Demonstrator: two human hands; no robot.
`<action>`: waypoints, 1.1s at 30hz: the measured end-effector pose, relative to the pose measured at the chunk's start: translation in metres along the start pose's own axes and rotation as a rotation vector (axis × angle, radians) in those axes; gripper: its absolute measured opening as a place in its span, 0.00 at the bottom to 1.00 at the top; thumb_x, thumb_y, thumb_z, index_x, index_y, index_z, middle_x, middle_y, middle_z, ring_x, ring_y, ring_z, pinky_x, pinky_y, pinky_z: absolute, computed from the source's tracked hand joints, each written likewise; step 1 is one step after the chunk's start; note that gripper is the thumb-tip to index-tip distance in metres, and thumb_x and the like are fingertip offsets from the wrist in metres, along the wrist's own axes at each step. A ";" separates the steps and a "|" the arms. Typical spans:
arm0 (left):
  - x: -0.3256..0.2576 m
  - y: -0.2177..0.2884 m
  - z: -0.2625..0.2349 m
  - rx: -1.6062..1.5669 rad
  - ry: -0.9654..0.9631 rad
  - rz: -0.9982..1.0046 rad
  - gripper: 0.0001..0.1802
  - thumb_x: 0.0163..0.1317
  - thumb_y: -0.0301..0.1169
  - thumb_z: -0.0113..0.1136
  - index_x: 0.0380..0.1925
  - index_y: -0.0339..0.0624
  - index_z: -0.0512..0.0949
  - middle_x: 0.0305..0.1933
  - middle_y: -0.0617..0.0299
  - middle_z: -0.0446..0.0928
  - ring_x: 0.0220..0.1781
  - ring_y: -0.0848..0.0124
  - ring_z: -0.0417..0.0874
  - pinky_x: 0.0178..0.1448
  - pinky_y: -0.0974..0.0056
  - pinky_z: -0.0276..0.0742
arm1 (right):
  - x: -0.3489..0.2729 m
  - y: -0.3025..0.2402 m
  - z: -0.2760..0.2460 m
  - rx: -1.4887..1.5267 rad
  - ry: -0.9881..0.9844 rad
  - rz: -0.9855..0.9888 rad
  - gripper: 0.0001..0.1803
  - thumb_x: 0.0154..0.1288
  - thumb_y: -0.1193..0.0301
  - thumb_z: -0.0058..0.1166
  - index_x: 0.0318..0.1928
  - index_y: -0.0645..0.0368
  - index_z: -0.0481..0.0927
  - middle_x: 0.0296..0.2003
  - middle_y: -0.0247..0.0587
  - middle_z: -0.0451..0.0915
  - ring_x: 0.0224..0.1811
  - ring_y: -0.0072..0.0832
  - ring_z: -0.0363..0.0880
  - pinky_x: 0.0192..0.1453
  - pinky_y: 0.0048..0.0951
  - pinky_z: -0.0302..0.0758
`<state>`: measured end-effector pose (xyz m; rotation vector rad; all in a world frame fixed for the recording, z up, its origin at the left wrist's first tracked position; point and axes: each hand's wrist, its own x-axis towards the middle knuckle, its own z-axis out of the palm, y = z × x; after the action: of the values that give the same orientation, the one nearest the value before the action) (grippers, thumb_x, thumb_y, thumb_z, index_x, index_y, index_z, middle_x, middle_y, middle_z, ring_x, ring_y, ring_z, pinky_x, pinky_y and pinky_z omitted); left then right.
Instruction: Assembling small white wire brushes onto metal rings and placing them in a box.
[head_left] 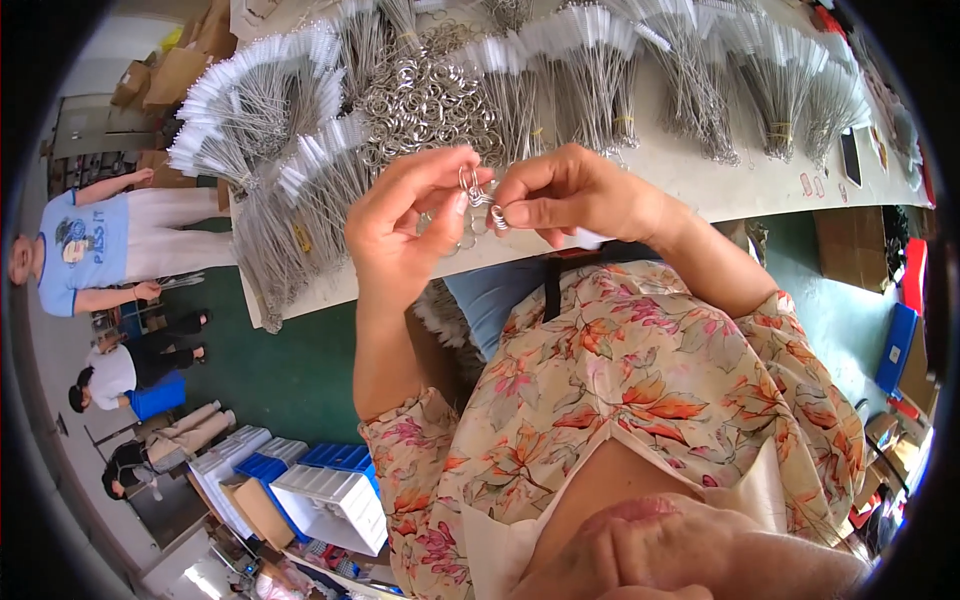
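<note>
Over the table's near edge, my left hand (398,222) pinches a few shiny metal rings (468,182) between thumb and fingertips. Fingers of my right hand (585,198) are closed on a small coiled metal ring piece (499,217) right beside them. The two hands almost meet, and the metal pieces seem linked or touching; which, I cannot tell. Just beyond the hands lies a heap of loose silver rings (430,105). Bundles of thin wire brushes with white bristle ends (595,75) stand behind and to the right of it.
More wire brushes (265,105) cover the left of the pale table (700,190). A dark phone (850,157) lies at its right end. Several people stand or sit at left, one in a blue shirt (95,235). White and blue crates (335,505) sit at lower left, cardboard boxes (850,245) at right.
</note>
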<state>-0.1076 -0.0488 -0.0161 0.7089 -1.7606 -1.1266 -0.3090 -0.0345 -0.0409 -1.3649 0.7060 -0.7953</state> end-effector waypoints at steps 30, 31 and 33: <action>0.027 0.031 -0.018 -0.236 0.008 -0.222 0.08 0.61 0.25 0.56 0.38 0.33 0.75 0.29 0.62 0.74 0.26 0.79 0.72 0.29 0.74 0.69 | 0.011 -0.056 -0.008 0.116 0.029 -0.048 0.09 0.60 0.69 0.57 0.37 0.62 0.79 0.24 0.28 0.76 0.20 0.12 0.69 0.23 0.15 0.64; 0.028 0.031 -0.016 -0.283 0.030 -0.259 0.07 0.62 0.26 0.55 0.37 0.33 0.75 0.28 0.63 0.74 0.24 0.80 0.71 0.28 0.75 0.68 | 0.013 -0.053 -0.009 0.110 0.058 -0.065 0.09 0.60 0.69 0.57 0.37 0.62 0.79 0.24 0.28 0.76 0.20 0.12 0.69 0.22 0.15 0.64; 0.029 0.036 -0.013 -0.330 0.053 -0.294 0.07 0.63 0.27 0.54 0.37 0.34 0.75 0.27 0.63 0.74 0.23 0.81 0.69 0.27 0.75 0.67 | 0.017 -0.047 -0.010 0.102 0.087 -0.083 0.09 0.60 0.69 0.57 0.37 0.61 0.79 0.23 0.28 0.76 0.20 0.11 0.70 0.22 0.14 0.63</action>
<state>-0.1087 -0.0625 0.0304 0.7997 -1.4074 -1.5385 -0.3115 -0.0557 0.0056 -1.2803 0.6707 -0.9496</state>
